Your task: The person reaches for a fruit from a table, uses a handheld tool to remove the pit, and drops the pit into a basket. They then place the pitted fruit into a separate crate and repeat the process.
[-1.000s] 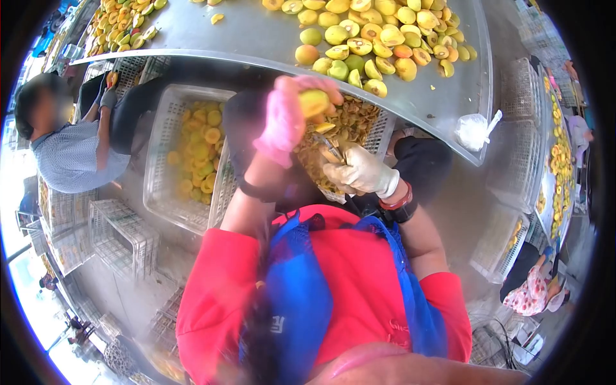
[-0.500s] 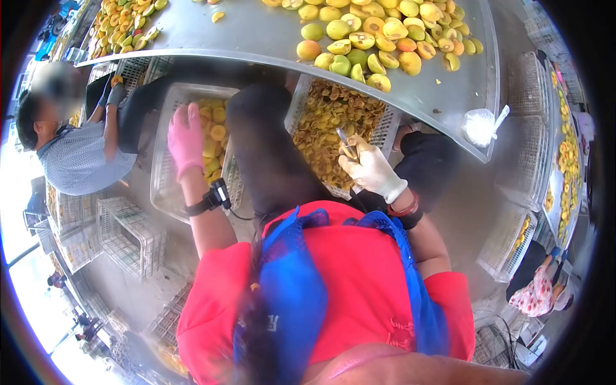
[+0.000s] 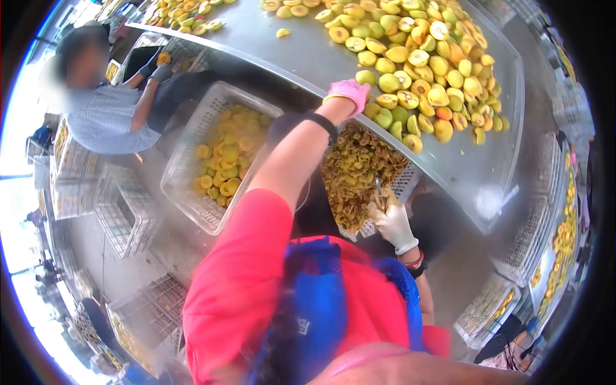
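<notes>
At the tabletop (image 3: pixel 301 61) edge, the pink-gloved left hand (image 3: pixel 350 94) is beside heaped stone-fruit halves (image 3: pixel 423 80); its grip I cannot tell. Below that edge, the white-gloved right hand (image 3: pixel 393 224) wraps a slim tool (image 3: pixel 379 187) over the scrap crate (image 3: pixel 407 182), set there probably for reach. The rim separates heap from the fruit crate (image 3: pixel 176 173), left below the tabletop.

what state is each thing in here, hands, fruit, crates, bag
Fruit pile: many pieces cut open
Left hand: pink-gloved, at the fruit pile, grip unclear
Right hand: white-gloved, closed around a tool
Left crate: partly filled with yellow fruit
Scrap crate: holding brownish-yellow scraps
Bag: on the table, blurred
</notes>
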A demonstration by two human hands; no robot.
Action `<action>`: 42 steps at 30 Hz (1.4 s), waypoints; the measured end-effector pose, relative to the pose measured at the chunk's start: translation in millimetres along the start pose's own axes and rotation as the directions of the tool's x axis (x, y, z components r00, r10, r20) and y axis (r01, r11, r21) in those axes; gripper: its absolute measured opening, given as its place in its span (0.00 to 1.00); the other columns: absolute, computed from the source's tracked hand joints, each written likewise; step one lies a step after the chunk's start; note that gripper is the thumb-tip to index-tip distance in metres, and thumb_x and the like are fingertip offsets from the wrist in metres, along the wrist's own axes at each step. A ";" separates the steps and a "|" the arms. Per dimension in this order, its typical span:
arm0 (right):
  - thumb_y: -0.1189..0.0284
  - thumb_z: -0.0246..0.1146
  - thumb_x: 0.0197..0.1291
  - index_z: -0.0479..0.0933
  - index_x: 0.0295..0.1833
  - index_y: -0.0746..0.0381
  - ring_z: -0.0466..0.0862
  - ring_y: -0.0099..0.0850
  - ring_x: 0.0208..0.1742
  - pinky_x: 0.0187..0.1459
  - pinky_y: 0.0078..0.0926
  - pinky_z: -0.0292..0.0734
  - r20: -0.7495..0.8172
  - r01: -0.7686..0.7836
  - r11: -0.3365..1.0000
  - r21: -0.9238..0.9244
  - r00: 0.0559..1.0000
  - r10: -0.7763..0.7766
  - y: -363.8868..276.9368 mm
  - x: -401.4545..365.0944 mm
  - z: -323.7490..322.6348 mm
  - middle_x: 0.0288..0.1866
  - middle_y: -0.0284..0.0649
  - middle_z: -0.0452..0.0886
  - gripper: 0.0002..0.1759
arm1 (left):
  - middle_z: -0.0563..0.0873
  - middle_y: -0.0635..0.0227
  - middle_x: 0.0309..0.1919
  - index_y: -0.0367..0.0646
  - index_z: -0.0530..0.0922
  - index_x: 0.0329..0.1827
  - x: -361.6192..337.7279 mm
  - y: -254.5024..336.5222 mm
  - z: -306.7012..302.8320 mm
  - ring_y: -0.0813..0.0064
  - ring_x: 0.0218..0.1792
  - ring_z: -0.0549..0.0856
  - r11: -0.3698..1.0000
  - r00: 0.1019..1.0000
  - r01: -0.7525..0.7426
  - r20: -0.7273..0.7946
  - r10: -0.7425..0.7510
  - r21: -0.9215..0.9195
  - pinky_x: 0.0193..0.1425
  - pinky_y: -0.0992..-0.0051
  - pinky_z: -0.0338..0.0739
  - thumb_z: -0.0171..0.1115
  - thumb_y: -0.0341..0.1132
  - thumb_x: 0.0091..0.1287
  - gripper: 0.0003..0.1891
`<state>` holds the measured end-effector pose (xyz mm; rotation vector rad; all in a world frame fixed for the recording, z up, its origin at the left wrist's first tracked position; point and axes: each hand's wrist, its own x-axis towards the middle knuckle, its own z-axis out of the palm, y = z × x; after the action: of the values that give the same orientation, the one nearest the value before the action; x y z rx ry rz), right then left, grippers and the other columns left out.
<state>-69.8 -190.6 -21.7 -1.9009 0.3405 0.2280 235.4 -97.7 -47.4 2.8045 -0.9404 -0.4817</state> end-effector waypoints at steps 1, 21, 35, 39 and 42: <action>0.71 0.64 0.61 0.73 0.48 0.68 0.84 0.42 0.33 0.39 0.35 0.77 0.006 -0.045 0.999 0.002 0.999 0.045 1.9 -1.7 -0.3 0.32 0.51 0.82 0.14 | 0.84 0.52 0.52 0.49 0.79 0.54 1.2 -0.2 5.1 0.51 0.53 0.84 1.000 0.999 -0.005 -0.032 0.005 -0.004 0.54 0.58 0.81 0.53 0.35 0.68 0.14; 0.73 0.64 0.62 0.74 0.45 0.66 0.79 0.30 0.27 0.32 0.31 0.74 -0.061 0.038 0.999 -0.005 0.997 -0.039 -15.6 1.0 -1.2 0.27 0.42 0.79 0.10 | 0.82 0.61 0.51 0.44 0.66 0.71 -109.1 30.8 -33.1 0.74 0.36 0.82 -0.281 0.950 -0.110 -0.183 0.252 -0.953 0.36 0.78 0.77 0.58 0.38 0.71 0.26; 0.74 0.65 0.61 0.73 0.53 0.67 0.84 0.53 0.36 0.37 0.41 0.78 -0.078 0.334 0.941 -0.059 0.938 -0.338 -55.1 1.6 3.4 0.35 0.53 0.82 0.16 | 0.86 0.57 0.48 0.43 0.73 0.64 -171.4 37.9 -23.7 0.70 0.39 0.85 -0.387 0.979 -0.188 -0.203 -0.002 -0.903 0.37 0.75 0.78 0.43 0.62 0.76 0.31; 0.75 0.66 0.60 0.72 0.48 0.64 0.80 0.49 0.32 0.35 0.39 0.75 -0.119 0.402 0.913 -0.066 0.906 -0.407 -69.7 4.1 6.1 0.31 0.48 0.78 0.13 | 0.85 0.55 0.50 0.41 0.72 0.64 -177.9 43.2 -21.3 0.69 0.41 0.85 -0.305 0.966 -0.239 -0.257 0.022 -0.922 0.45 0.73 0.79 0.44 0.58 0.78 0.29; 0.76 0.66 0.60 0.72 0.48 0.63 0.79 0.52 0.30 0.34 0.38 0.74 -0.138 0.421 0.898 -0.128 0.889 -0.436 -75.8 5.4 4.8 0.30 0.47 0.77 0.13 | 0.84 0.54 0.52 0.39 0.71 0.65 -182.7 47.9 -17.5 0.68 0.46 0.85 -0.240 0.952 -0.284 -0.302 0.041 -0.928 0.55 0.71 0.77 0.44 0.55 0.78 0.28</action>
<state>-38.8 -162.3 41.7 -2.0403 0.0085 -0.2144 77.0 -24.2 26.6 1.0363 -0.3958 -0.5509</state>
